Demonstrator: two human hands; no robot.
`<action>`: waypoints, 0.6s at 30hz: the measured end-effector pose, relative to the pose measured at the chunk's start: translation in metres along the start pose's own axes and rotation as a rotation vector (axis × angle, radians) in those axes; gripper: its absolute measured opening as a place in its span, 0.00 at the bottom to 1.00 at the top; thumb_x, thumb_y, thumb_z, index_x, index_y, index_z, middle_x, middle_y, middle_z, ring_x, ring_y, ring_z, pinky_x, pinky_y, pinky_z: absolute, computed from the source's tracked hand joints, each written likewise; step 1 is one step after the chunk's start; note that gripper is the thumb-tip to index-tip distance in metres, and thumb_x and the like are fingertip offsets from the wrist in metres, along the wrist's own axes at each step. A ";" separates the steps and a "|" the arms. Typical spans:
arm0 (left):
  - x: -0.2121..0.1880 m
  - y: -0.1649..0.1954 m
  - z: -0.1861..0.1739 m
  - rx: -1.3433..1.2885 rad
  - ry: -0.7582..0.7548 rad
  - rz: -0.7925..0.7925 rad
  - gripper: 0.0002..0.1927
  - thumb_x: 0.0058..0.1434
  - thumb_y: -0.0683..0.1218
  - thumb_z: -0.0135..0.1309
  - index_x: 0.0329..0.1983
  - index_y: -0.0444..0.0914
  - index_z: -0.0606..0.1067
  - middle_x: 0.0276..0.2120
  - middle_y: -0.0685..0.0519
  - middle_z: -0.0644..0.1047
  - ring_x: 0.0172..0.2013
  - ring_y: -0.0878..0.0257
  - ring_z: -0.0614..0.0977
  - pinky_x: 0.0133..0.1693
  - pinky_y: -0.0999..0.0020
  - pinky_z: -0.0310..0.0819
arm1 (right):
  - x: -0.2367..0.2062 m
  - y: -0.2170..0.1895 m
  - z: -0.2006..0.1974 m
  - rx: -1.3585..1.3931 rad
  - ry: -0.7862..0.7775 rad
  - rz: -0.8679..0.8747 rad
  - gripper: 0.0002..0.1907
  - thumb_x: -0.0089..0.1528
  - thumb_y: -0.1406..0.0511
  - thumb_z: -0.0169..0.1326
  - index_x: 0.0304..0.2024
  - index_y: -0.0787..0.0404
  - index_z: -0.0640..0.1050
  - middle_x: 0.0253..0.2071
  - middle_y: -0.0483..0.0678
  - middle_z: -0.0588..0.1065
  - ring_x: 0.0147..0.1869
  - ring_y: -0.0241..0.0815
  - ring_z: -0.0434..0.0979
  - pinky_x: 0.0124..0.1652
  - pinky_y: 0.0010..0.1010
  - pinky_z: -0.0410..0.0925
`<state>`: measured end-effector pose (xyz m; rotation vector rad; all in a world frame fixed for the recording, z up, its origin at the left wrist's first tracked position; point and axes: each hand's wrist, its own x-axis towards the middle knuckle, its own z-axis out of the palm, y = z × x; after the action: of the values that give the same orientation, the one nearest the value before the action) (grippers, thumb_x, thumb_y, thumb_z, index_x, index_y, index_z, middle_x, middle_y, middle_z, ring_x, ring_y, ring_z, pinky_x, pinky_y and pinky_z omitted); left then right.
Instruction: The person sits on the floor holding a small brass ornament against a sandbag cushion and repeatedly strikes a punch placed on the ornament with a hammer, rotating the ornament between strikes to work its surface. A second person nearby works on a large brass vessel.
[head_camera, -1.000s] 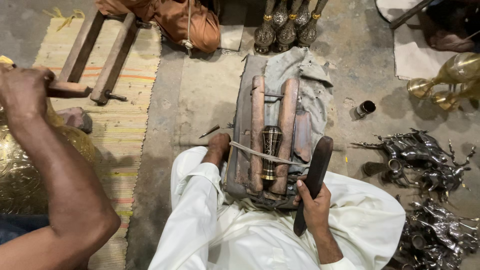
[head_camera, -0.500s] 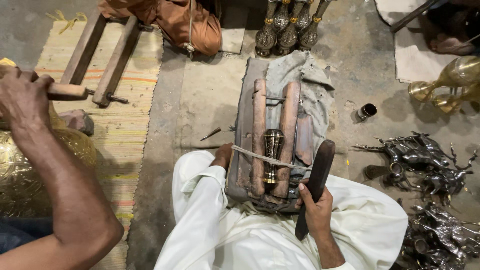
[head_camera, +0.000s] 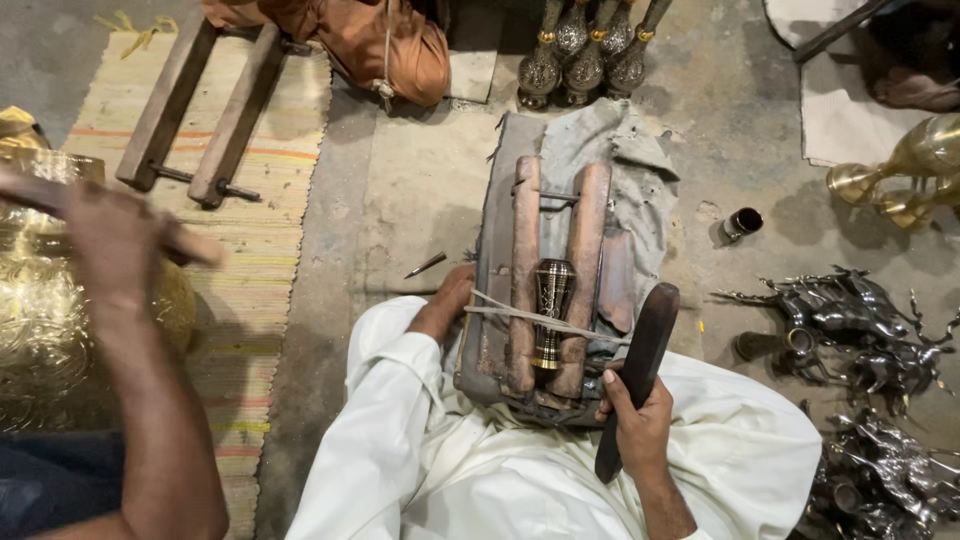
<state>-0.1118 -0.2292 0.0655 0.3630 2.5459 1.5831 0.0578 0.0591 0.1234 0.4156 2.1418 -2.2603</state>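
I've got the small vase (head_camera: 552, 312) lying between the two wooden bars (head_camera: 524, 270), with the cord (head_camera: 540, 322) drawn across its waist. It looks seated and tied down. My left hand (head_camera: 447, 301) sits left of the vase at the cord's end, but I can't tell its grip. My right hand (head_camera: 633, 418), right of the vase, is closed around the dark wooden baton (head_camera: 640, 365), which isn't touching the vase yet. The striking seems still to come.
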 end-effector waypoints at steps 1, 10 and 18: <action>0.001 -0.001 -0.001 0.048 0.008 0.013 0.14 0.64 0.45 0.49 0.46 0.35 0.82 0.44 0.42 0.83 0.44 0.47 0.84 0.46 0.56 0.79 | 0.000 0.000 0.001 0.000 0.002 0.002 0.10 0.65 0.66 0.57 0.44 0.67 0.76 0.25 0.44 0.71 0.25 0.32 0.71 0.25 0.28 0.70; -0.006 -0.002 -0.015 0.254 0.118 0.156 0.11 0.60 0.44 0.51 0.43 0.37 0.80 0.42 0.41 0.81 0.45 0.44 0.82 0.46 0.53 0.77 | -0.002 -0.001 0.003 -0.036 0.026 -0.005 0.10 0.65 0.66 0.57 0.44 0.67 0.76 0.26 0.43 0.71 0.25 0.32 0.71 0.25 0.27 0.70; -0.004 0.007 -0.002 0.151 0.163 0.118 0.10 0.51 0.46 0.56 0.32 0.36 0.82 0.34 0.37 0.80 0.37 0.38 0.81 0.38 0.49 0.76 | -0.004 -0.002 0.004 -0.039 0.014 -0.031 0.10 0.65 0.66 0.57 0.44 0.66 0.76 0.26 0.43 0.71 0.25 0.31 0.70 0.25 0.26 0.69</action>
<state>-0.1078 -0.2294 0.0724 0.4228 2.8267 1.5205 0.0606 0.0542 0.1267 0.4011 2.2102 -2.2335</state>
